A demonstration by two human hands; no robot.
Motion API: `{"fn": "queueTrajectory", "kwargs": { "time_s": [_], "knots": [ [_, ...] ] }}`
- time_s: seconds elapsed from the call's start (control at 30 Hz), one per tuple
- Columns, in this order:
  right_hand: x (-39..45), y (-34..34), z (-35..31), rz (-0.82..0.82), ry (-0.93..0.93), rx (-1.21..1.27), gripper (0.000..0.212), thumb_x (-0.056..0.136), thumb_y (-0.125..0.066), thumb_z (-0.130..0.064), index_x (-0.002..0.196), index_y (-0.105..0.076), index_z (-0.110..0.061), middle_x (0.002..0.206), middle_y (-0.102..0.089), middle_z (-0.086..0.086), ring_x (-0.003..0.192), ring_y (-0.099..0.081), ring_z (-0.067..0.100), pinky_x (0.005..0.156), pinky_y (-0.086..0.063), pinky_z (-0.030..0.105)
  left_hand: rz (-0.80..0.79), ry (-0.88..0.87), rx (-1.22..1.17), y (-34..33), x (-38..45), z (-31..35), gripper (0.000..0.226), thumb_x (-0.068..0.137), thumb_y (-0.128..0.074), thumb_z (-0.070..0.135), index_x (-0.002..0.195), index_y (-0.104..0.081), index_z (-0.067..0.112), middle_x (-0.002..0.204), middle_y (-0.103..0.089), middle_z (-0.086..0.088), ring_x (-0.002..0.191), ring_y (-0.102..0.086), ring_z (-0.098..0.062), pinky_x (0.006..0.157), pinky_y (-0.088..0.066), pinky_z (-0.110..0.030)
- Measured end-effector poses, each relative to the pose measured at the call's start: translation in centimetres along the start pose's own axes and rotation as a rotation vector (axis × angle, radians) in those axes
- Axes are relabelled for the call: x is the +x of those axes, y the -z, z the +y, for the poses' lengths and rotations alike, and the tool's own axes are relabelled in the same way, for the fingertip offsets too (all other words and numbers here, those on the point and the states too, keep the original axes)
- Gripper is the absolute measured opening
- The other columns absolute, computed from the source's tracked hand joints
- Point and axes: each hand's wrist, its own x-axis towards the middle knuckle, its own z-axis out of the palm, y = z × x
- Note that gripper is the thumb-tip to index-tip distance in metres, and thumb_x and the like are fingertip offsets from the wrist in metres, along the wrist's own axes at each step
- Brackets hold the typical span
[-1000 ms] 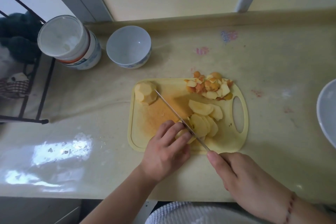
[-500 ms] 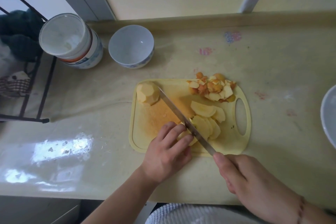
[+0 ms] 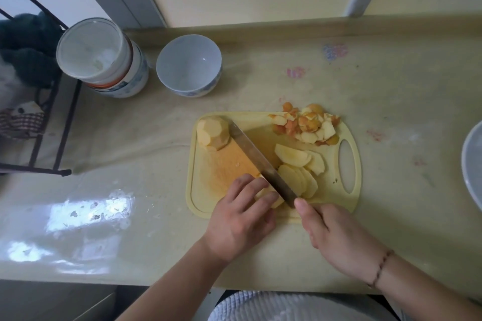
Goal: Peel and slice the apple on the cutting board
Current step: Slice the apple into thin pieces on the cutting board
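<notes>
- Knife (image 3: 263, 164) blade had tilted flatter than half a second earlier, resting against cut slices (image 3: 300, 167)
- Right hand (image 3: 339, 240) gripped its handle
- Left hand (image 3: 242, 216), fingers curled, held apple piece (image 3: 264, 194) on cutting board (image 3: 208, 206)

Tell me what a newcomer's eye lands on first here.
The knife slanting across the yellow cutting board, held by the right hand while the left hand steadies an apple piece. Cut slices fan out beside the blade, with peels heaped at the far corner.
</notes>
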Motion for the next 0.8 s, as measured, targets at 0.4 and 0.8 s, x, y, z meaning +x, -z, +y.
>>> {"fn": "queueTrajectory", "kwargs": {
  "time_s": [0.4, 0.8],
  "knots": [
    [-3.8, 1.2, -1.0, 0.023, 0.047, -0.008, 0.059, 0.083, -0.026, -0.065, 0.060, -0.038, -0.012, 0.051, -0.040, 0.001, 0.048, -0.036, 0.008, 0.059, -0.039, 0.035, -0.042, 0.022, 0.014, 0.2, 0.2, 0.0, 0.021, 0.083, -0.075, 0.008, 0.103, -0.074, 0.004, 0.108, -0.067, -0.016, 0.099, -0.063, -0.038, 0.096, -0.050, -0.038],
    [-4.0, 1.5, -1.1, 0.001, 0.004, -0.026, 0.062, 0.080, -0.023, -0.068, 0.060, -0.040, -0.012, 0.054, -0.046, 0.004, 0.048, -0.040, 0.008, 0.061, -0.041, 0.035, -0.072, 0.017, 0.013, 0.5, 0.3, -0.1, 0.020, 0.083, -0.076, 0.009, 0.102, -0.076, 0.003, 0.110, -0.068, -0.016, 0.102, -0.063, -0.038, 0.094, -0.052, -0.040]
  ]
}}
